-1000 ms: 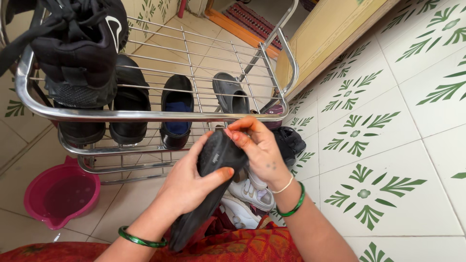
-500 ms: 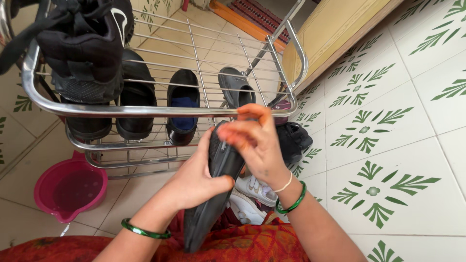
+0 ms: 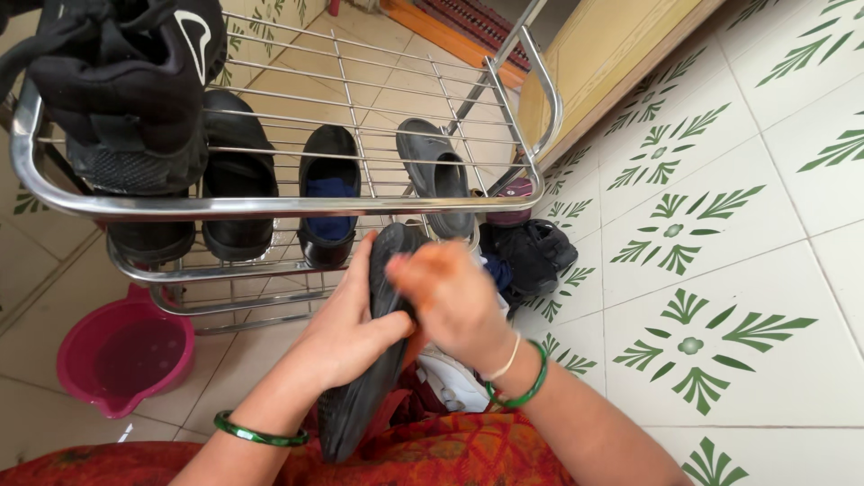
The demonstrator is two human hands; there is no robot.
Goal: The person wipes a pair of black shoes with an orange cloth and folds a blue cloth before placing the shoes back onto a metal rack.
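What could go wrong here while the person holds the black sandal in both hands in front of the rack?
The left hand grips the sandal only at mid-length while the right hand rubs it; it might slip onto the white shoes below. The black shoe overhangs the rack rail, so a bump might knock it towards the pink tub.

A steel shoe rack (image 3: 270, 207) stands on cream floor tiles (image 3: 720, 270) patterned green, beside a yellow door (image 3: 612, 54).
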